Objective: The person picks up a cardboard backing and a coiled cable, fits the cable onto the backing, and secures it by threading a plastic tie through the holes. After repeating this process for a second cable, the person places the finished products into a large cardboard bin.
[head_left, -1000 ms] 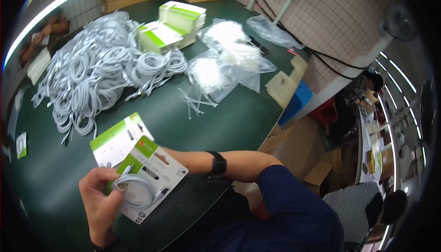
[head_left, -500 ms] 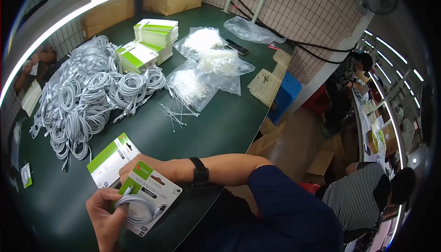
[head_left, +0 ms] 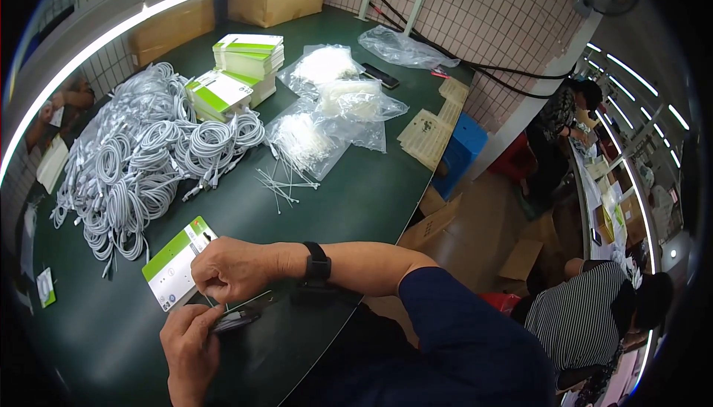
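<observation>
Between the thumb and fingers of my left hand (head_left: pixel 189 344) is a packaging card with a coiled cable (head_left: pixel 238 321) on it, tilted so that it shows almost edge-on. My right hand (head_left: pixel 232 266), with a dark watch on its wrist, is closed just above the card's edge. What its curled fingertips hold, if anything, is hidden. Beside the right hand a green and white card (head_left: pixel 169 277) lies flat on the table, partly covered by that hand. Loose white cable ties (head_left: pixel 286 188) lie farther off, spilling from a clear bag (head_left: pixel 304 136).
A large heap of coiled grey-white cables (head_left: pixel 141 162) covers the left of the dark green table (head_left: pixel 356 214). Behind it stand stacked cards (head_left: pixel 249 54) and cardboard boxes (head_left: pixel 275 0). A phone (head_left: pixel 380 76) lies near more bags. Co-workers (head_left: pixel 583 318) sit at the right.
My left hand has tipped the card from facing me to nearly edge-on. My right hand, before partly behind the card, now shows above it with curled fingers.
</observation>
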Action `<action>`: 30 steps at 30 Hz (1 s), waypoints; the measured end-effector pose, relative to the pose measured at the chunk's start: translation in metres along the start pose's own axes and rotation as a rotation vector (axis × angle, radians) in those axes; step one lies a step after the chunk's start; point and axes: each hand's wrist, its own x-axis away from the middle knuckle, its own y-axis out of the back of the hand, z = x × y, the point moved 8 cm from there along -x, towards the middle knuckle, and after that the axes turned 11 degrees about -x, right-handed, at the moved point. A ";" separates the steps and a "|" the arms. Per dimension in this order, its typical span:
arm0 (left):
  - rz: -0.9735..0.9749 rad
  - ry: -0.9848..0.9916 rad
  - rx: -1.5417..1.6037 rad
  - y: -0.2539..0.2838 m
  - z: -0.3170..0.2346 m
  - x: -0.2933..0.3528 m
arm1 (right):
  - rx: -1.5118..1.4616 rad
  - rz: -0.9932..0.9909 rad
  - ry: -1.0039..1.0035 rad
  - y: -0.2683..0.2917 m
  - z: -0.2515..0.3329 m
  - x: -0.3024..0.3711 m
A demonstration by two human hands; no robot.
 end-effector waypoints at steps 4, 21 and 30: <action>-0.003 0.012 0.010 0.002 -0.008 0.000 | 0.163 0.014 -0.046 -0.003 -0.005 0.001; -0.062 -0.069 -0.102 -0.006 -0.013 -0.003 | 0.256 0.257 -0.151 -0.011 -0.029 0.011; -0.059 0.365 0.342 0.015 0.039 0.005 | -0.320 0.140 -0.413 0.017 -0.033 0.004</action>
